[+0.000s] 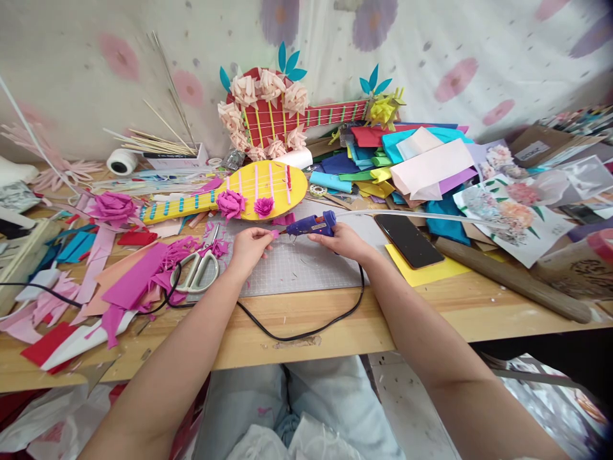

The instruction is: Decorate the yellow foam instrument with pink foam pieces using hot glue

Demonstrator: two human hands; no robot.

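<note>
Glue gun (312, 225), at the centre of the frame, has what looks like its black cord (297, 338) looping along the near edge of the tabletop (450, 313). The right hand (345, 243) is curled around its rear end, thumb against the body. Facing it, the left hand (251, 249) is pinched on a small pink piece (274, 234) just beside the nozzle; whether the two touch, I cannot tell.

The gun is probably light, stiff plastic, best held by the handle, well back from a possibly hot tip. The piece seems soft, thin paper, easily crushed, so a light grip at its edge suits it. Violet-blue, the gun carries a small side label and a dark nozzle; a translucent glue stick (421, 215) extends from its back toward the right of the frame. Fingertips hide most of the pink piece.

Left of centre lie white-handled scissors (196, 273). Beyond the gun rests a yellow paper guitar (264, 185) with magenta flowers; farthest, at upper centre, a red guitar (265, 131) bears pale roses.
</note>
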